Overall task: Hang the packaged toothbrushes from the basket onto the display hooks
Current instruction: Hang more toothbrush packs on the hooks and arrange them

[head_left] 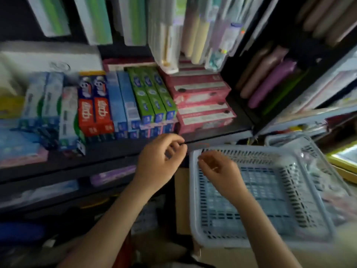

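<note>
Head view, blurred by motion. Both forearms reach forward and up from the bottom edge, bare, converging toward the middle of the picture. The left hand (159, 157) is palm-down with its wrist bent slightly inward; its fingers curl in and the thumb meets the fingertips in a pinch at the front edge of the shelf (119, 149). Something thin and dark seems to sit at that pinch, but I cannot tell what, nor whether this grip truly holds it. The right hand (216, 167) hovers over the near-left corner of the basket (193, 200), just beside the left hand without touching it. Its fingers are loosely curled, thumb and forefinger drawn close, and nothing shows in this grip; whether the tips meet is lost in the blur.

The basket is pale blue, slotted plastic, tilted toward the right, and its floor shows bare through the grid. The toothbrushes (197, 33) hang in packs on the display above the shelf's back edge, near the top centre, with more packs to the left and right of them. Below these, boxes (146, 97) stand in rows along the shelf: blue, red, green and pink.
</note>
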A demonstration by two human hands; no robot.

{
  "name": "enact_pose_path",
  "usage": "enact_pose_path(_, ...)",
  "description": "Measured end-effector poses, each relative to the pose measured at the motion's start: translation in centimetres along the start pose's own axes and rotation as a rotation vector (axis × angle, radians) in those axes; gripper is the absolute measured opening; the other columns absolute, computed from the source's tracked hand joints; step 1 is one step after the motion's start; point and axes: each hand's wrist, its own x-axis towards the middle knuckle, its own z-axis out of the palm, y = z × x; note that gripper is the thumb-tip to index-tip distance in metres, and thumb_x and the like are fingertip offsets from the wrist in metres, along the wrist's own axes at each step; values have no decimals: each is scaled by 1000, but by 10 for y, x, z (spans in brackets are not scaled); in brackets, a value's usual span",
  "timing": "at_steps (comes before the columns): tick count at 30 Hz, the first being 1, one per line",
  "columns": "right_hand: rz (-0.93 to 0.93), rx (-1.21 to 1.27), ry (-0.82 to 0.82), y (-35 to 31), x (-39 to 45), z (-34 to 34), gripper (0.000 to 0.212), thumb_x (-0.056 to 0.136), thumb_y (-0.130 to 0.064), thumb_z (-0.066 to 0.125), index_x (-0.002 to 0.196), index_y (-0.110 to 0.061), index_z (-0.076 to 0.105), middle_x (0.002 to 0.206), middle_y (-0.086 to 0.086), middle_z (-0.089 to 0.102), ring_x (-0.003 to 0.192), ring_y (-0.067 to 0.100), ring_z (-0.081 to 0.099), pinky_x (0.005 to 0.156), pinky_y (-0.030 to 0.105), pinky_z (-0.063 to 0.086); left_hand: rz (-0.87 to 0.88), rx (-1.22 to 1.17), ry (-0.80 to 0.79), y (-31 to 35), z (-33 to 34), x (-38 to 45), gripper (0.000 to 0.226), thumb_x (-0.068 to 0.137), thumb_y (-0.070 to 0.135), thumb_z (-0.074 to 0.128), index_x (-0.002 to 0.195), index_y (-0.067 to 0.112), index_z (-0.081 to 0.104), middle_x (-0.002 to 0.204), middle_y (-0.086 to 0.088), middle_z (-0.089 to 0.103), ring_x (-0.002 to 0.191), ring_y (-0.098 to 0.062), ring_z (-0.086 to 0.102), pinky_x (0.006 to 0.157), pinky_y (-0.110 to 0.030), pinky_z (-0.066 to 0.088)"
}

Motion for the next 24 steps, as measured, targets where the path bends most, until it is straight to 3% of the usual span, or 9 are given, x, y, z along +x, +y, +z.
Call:
enact_pose_path(3,116,-348,-83,62,-29,-33,30,99,-37,62,125,-23,60,115,-1,61,100,16,62,82,42,56,20,333,-307,-7,63,-17,35,100,42,57,128,22,63,124,8,63,114,-12,58,88,-27,47)
enact_pose_path(6,216,-389,-104,107,-45,-67,45,100,-42,59,139,-21,52,136,1,51,118,22,57,92,44,53,21,400,-502,3,124,-27,49,101,45,53,144,21,52,147,4,52,135,-16,45,106,-30,39)
enact_pose_path(10,196,-448,-26,171,-56,-128,48,100,-44,57,141,-19,52,137,4,53,123,25,55,97,40,49,55,516,-584,33,208,-21,53,102,49,50,147,22,47,150,3,48,137,-17,42,110,-31,35)
enact_pose_path(15,102,-361,126,268,-78,-224,37,96,-31,67,126,-10,62,115,10,62,94,34,64,71,39,47,37,554,-567,90,330,-7,50,101,48,52,146,25,48,150,6,46,135,-16,44,110,-34,38)
enact_pose_path(17,107,-324,144,308,-85,-260,34,96,-31,67,124,-12,63,110,8,61,89,33,63,69,37,47,65,545,-585,111,381,1,48,100,49,53,143,26,51,146,7,49,132,-15,46,108,-35,40)
enact_pose_path(21,308,-251,201,384,-96,-326,34,98,-34,62,126,-15,62,121,6,61,106,29,63,84,42,52,178,480,-615,158,471,23,51,94,52,51,134,22,61,140,1,56,130,-20,49,110,-44,42)
enact_pose_path(24,551,-192,166,436,-97,-356,40,100,-36,58,133,-15,54,127,10,59,112,32,61,85,41,50,284,472,-605,177,534,45,54,92,53,48,126,16,67,134,-4,60,125,-22,52,105,-40,40)
